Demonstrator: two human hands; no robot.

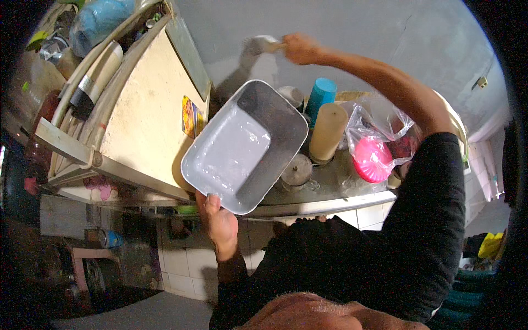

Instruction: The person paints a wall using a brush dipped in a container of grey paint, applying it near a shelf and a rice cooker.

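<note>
My left hand grips the lower rim of a rectangular grey tub, thumb over the edge. The tub is tilted and holds a wet, glossy grey-white substance that looks like paint. At the upper middle, my right hand is closed round the handle of a paintbrush, its head blurred and against the grey wall. A lighter patch shows on the wall just below the brush, with the arm's shadow to its left.
A cream cabinet with a sticker stands left. On the counter are a blue plastic cup, a beige cylindrical container, a round-lidded jar and a clear plastic bag holding a pink item. A wall socket is at right.
</note>
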